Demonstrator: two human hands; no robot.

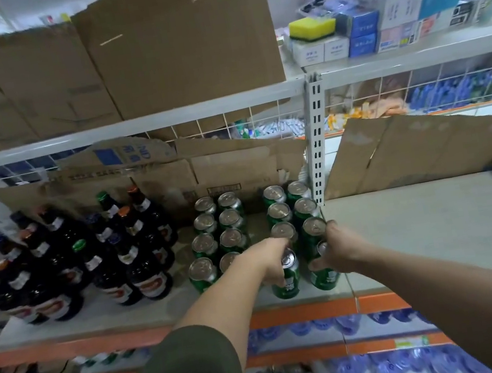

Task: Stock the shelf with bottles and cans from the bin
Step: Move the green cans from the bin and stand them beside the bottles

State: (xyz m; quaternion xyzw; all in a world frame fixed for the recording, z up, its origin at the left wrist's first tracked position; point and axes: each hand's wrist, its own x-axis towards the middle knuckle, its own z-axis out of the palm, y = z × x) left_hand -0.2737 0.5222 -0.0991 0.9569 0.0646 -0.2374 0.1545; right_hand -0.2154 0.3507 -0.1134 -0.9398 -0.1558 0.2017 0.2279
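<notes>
Both hands at the shelf [437, 220] near edge. Left hand [271, 263] wrapped around a green can [286, 276], right hand [343, 250] around another can [324, 273] just beside it, both upright at the near end of the right can rows [293, 211]. Bottles [88, 259] stand far left. Bin out of view.

One head-worn wide-angle view looks forward and slightly down, close in front of a shelf [405, 225] whose orange front edge crosses the lower frame. Both forearms reach in from the bottom. Upper shelves fill the top; lower shelves show beneath the edge.
</notes>
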